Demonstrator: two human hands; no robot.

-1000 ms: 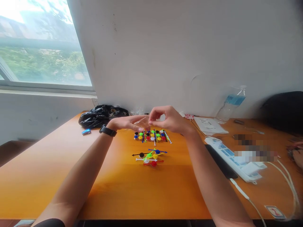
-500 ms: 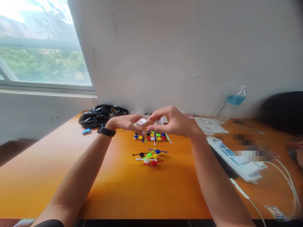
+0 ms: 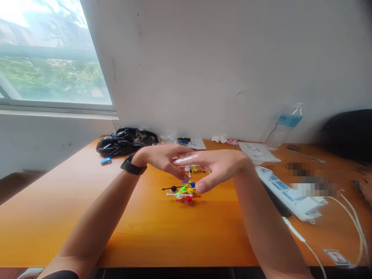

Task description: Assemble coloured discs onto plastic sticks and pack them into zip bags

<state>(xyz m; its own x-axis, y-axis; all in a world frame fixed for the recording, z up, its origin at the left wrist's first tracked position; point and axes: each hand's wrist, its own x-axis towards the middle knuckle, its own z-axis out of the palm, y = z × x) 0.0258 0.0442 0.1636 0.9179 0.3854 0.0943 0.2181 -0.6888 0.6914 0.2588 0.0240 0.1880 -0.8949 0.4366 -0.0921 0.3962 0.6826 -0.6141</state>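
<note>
My left hand (image 3: 161, 159), with a black wristband, and my right hand (image 3: 216, 167) meet above the orange table (image 3: 87, 209). Between their fingers is a small clear plastic bag (image 3: 186, 158); both hands pinch it. Just below and in front lies a small heap of coloured plastic pins with round heads (image 3: 183, 190): black, green, blue, yellow, white and red. A row of more coloured round pieces (image 3: 192, 169) is mostly hidden behind my fingers.
A black plastic bag (image 3: 126, 141) lies at the back left by the wall, a small blue item (image 3: 105, 160) beside it. Papers (image 3: 257, 152), a water bottle (image 3: 283, 126), a white power strip (image 3: 286, 192) with cables and a dark bag (image 3: 350, 133) fill the right.
Both hands have come down and towards me with the clear bag, and now cover most of the row of coloured pieces. My right hand's fingers have stretched out flatter.
</note>
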